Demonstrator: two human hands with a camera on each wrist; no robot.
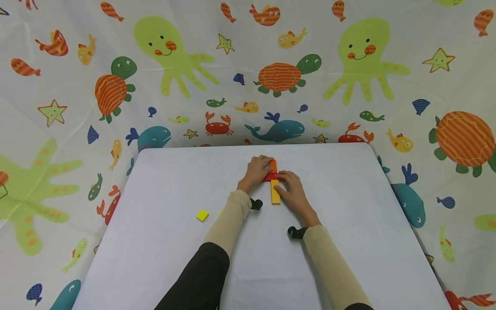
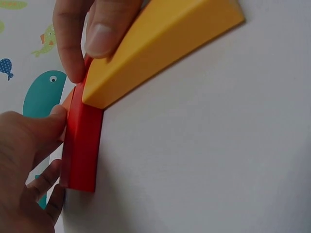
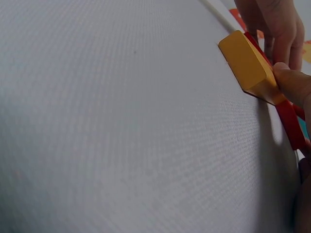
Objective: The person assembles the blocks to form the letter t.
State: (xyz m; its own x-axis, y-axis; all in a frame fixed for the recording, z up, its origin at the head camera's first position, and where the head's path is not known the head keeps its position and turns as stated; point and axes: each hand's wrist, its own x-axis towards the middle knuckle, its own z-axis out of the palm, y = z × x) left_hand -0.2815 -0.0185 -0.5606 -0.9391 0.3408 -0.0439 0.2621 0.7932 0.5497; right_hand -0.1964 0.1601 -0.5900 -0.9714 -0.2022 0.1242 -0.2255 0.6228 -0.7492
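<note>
Three blocks stand together at the far middle of the white table: an orange block (image 1: 273, 165) at the back, a red block (image 1: 271, 177) lying crosswise, and a long yellow block (image 1: 275, 193) pointing toward me. My left hand (image 1: 256, 172) holds the orange block from the left, its thumb by the red block in the left wrist view. My right hand (image 1: 294, 194) has its thumb against the yellow block (image 3: 245, 60) near the joint. Its index finger reaches the red block (image 2: 85, 150). The orange block is mostly hidden in both wrist views.
A small yellow square block (image 1: 202, 215) lies left of my arms. Another yellow piece (image 1: 220, 212) shows only slightly beside my left sleeve. The white table's (image 1: 162, 181) far edge is close behind the blocks, with a sea-animal cloth (image 1: 240, 34) beyond.
</note>
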